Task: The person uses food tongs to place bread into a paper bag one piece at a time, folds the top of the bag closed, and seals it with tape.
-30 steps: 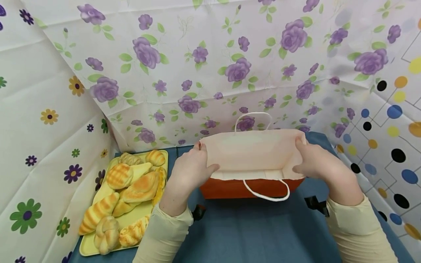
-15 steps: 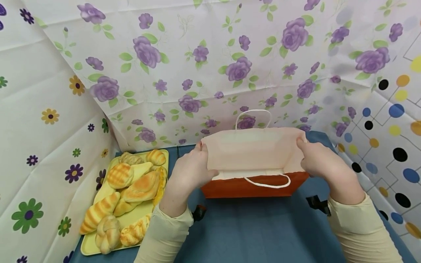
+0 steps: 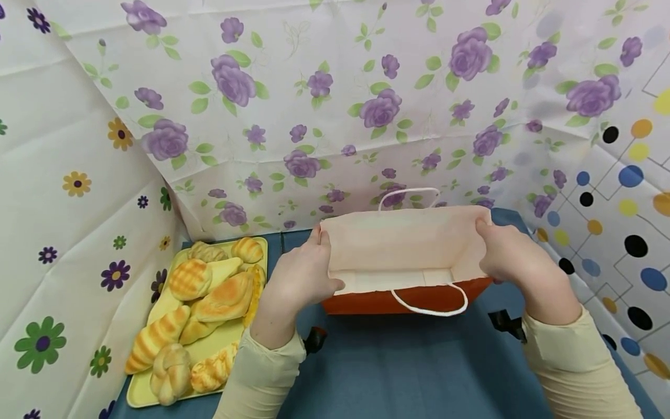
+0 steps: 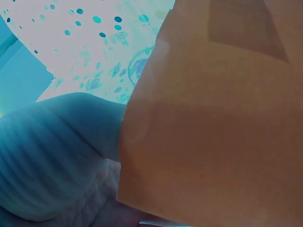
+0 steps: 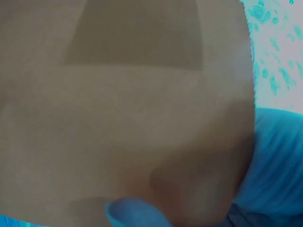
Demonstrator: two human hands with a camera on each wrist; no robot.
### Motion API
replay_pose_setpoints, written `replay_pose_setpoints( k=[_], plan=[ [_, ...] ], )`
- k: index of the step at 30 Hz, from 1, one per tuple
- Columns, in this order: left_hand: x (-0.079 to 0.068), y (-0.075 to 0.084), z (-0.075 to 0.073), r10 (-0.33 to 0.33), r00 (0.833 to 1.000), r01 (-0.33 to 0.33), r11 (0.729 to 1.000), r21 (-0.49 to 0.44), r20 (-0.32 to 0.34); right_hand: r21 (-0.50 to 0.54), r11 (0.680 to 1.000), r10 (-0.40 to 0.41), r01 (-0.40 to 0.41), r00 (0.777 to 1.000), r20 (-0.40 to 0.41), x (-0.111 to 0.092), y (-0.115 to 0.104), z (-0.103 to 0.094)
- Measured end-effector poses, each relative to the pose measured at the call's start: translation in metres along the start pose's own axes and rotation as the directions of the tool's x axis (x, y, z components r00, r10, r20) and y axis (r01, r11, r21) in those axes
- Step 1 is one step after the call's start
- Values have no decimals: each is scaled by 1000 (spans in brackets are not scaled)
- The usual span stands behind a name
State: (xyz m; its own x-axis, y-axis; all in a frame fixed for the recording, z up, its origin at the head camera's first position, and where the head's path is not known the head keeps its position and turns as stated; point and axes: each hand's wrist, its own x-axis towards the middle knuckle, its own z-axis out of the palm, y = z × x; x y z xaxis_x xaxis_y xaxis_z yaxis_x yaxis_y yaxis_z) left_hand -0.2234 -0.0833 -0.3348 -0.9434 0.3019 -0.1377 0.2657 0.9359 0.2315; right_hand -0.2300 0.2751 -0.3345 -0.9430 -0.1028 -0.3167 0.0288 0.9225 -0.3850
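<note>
An orange-red paper bag [image 3: 400,302] with a pale inside stands on the blue cloth, its mouth held wide. My left hand [image 3: 300,270] grips the bag's left side edge, thumb lying over the mouth. On the opposite side edge, my right hand [image 3: 513,256] holds the paper, some of its fingers hidden. A white cord handle [image 3: 431,313] droops over the front; another [image 3: 409,190] rises behind the back rim. Tinted bag panels [image 4: 208,132] [image 5: 142,104] fill most of both wrist views, and a fingertip [image 5: 135,213] shows low in the right one.
A yellow tray [image 3: 209,349] to the left holds several breads, among them a braided roll [image 3: 170,372] and a checkered bun [image 3: 190,280]. Blue cloth [image 3: 408,366] covers the table. Flowered sheeting [image 3: 335,110] hangs behind, with a dotted sheet [image 3: 628,233] at right.
The front rim rose slightly, then dropped back. The back handle has tipped lower and rightward. My right hand's lower fingertip has gone from inside the mouth; both hands keep holding the bag's sides.
</note>
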Motion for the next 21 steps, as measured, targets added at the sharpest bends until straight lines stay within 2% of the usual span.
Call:
replay_pose_setpoints(
  k=[5, 12, 17, 21],
  plan=[
    [1, -1, -1, 11, 1000, -11, 1000, -18, -5, 9, 1000, -15, 14, 1000, 5, 1, 0, 2],
    [4, -5, -2, 15, 997, -21, 996, -90, -74, 5, 998, -58, 58, 998, -16, 4, -2, 7],
    [2, -8, -1, 51, 986, -72, 990, -124, -161, -2, 999, -53, 53, 998, -19, 4, -3, 7],
    [2, -10, 1, 53, 974, -85, 987, -139, -220, -5, 999, -47, 47, 999, -10, 6, -3, 6]
  ],
)
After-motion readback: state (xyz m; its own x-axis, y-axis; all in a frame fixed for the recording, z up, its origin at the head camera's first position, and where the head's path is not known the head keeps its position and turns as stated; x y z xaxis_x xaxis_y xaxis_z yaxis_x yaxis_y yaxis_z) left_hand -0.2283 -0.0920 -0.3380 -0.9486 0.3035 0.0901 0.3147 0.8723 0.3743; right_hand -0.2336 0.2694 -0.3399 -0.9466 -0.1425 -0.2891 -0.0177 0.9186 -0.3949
